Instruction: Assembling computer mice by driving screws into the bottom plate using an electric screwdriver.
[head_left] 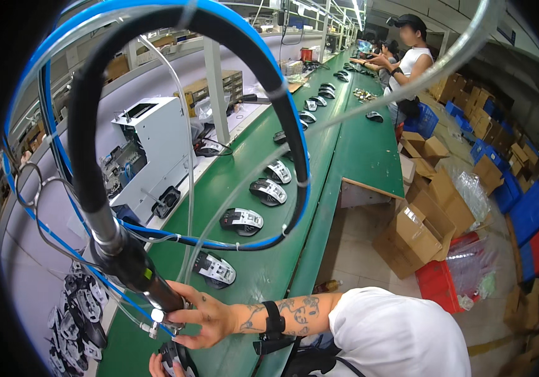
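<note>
My right hand [203, 317] is wrapped round a black and silver power screwdriver [132, 267] with a cable and blue air tube at its top. Its lower end points down toward a computer mouse [178, 358] at the bottom edge of the view. Fingers of my left hand [156, 366] grip that mouse from the side; the rest of this hand is cut off. Whether the bit touches the mouse is hidden. Just beyond my right hand, another half-built mouse [216, 270] with a white and black inner shell lies on the green conveyor belt [269, 251].
A row of similar mice [269, 191] runs along the belt. To the left lies a pile of mouse parts [75, 314], with a white machine [150, 151] beyond it. Cardboard boxes [411, 239] and a red crate [439, 283] stand right. Farther up, a co-worker [411, 63] stands beside the line.
</note>
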A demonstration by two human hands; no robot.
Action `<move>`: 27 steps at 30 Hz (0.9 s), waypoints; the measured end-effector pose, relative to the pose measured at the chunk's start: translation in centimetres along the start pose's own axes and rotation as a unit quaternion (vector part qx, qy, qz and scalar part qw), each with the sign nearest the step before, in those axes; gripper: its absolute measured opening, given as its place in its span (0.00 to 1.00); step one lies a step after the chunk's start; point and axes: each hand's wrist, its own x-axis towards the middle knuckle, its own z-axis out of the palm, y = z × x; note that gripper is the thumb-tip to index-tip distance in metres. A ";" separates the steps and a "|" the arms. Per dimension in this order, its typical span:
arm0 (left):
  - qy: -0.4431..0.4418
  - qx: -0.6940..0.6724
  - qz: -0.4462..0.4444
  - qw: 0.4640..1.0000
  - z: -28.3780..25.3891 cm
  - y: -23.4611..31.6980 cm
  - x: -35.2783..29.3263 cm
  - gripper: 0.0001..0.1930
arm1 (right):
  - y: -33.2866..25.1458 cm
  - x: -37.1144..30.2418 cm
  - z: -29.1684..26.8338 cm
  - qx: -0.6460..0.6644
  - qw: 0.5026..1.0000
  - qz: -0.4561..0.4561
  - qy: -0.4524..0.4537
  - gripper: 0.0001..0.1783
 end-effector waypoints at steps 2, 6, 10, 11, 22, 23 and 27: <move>-0.017 -0.003 -0.003 1.000 -0.2 -0.8 -0.2 0.17 | -0.2 0.0 0.0 0.015 0.999 0.034 -0.002 0.35; -0.040 -0.007 0.008 0.999 0.3 -0.7 -0.3 0.16 | 0.0 0.5 -0.8 -0.031 0.998 0.040 0.024 0.37; -0.069 0.005 0.024 0.997 0.2 0.9 -0.1 0.16 | 0.2 0.9 -0.5 -0.025 0.998 0.034 0.048 0.37; -0.079 0.001 0.023 0.997 0.3 1.2 -0.3 0.16 | 0.2 0.9 -0.6 -0.023 0.998 0.037 0.046 0.37; -0.080 0.104 0.134 0.982 0.0 1.6 -0.3 0.15 | -0.9 1.2 -0.9 0.009 0.998 0.036 0.041 0.35; -0.086 0.111 0.133 0.981 -0.1 1.7 -0.4 0.15 | -1.0 1.2 -0.9 0.010 0.998 0.035 0.043 0.35; -0.091 0.094 0.108 0.986 -0.2 2.1 -0.5 0.15 | -0.9 1.1 -0.6 0.004 0.999 0.015 0.041 0.34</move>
